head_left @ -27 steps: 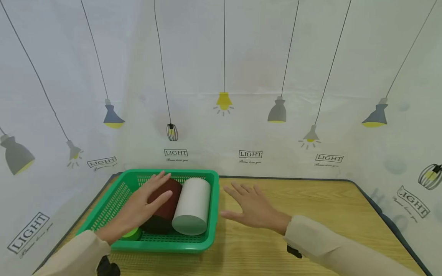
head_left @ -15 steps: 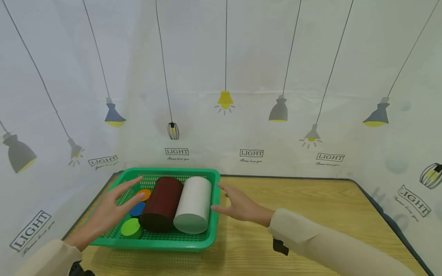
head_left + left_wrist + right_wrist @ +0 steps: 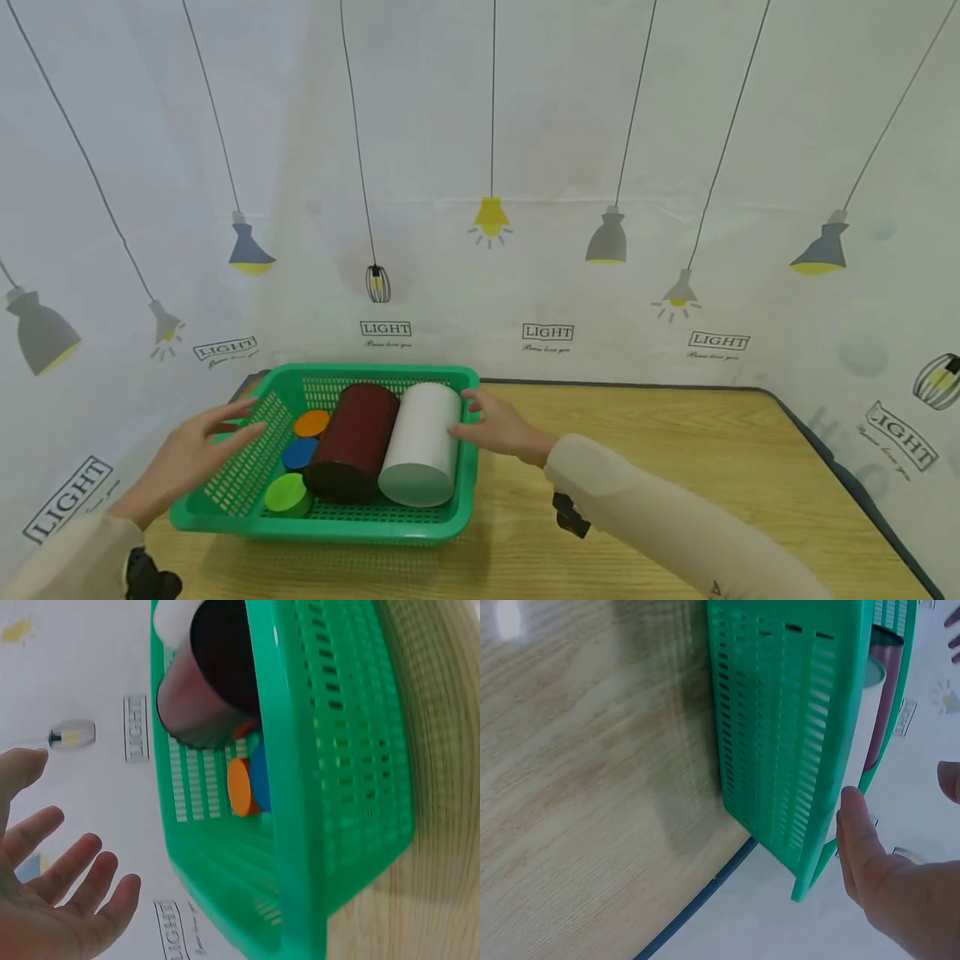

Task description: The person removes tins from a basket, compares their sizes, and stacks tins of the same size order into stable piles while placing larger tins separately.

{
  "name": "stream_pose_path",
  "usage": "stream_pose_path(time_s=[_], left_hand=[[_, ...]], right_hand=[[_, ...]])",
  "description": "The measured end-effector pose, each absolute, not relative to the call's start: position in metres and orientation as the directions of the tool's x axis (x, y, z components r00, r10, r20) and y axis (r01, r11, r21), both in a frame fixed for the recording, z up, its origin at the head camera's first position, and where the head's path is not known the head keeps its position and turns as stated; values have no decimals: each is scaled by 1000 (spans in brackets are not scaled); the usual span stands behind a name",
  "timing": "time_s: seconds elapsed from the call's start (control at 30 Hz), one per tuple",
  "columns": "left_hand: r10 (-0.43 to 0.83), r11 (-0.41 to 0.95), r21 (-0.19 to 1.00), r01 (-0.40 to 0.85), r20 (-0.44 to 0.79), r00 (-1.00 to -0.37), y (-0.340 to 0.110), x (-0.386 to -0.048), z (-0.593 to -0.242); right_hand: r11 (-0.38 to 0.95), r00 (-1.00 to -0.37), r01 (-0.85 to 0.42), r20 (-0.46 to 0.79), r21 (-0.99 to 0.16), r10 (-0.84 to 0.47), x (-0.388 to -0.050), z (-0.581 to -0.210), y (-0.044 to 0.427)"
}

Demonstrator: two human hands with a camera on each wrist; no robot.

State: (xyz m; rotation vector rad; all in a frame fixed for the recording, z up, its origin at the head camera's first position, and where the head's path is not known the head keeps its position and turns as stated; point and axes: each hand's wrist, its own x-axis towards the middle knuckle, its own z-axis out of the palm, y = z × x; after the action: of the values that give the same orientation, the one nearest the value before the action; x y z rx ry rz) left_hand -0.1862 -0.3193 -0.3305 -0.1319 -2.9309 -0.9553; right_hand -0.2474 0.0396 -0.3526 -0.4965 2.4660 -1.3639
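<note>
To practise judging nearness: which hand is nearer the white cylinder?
The right. The right hand is beside the white cylinder; the left hand is by the left side of the green basket, beyond the dark red cylinder.

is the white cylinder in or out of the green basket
In: the head view shows the white cylinder inside the rim of the green basket, beside the dark red cylinder.

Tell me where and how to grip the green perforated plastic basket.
Probably grip the basket by its left and right rims, coming from outside: the rim is a solid band around the top, and the smooth white cylinder lies close inside the right wall.
</note>
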Motion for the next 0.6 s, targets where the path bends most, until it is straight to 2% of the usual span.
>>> stream_pose_path(time_s=[0.2, 0.6], left_hand=[[17, 813, 582, 2, -20, -1000, -345, -198, -339], [-19, 844, 535, -22, -10, -1000, -378, -211, -363]], right_hand=[[473, -907, -65, -146, -879, -395, -264, -356, 33], [391, -901, 92, -243, -916, -359, -289, -353, 15]])
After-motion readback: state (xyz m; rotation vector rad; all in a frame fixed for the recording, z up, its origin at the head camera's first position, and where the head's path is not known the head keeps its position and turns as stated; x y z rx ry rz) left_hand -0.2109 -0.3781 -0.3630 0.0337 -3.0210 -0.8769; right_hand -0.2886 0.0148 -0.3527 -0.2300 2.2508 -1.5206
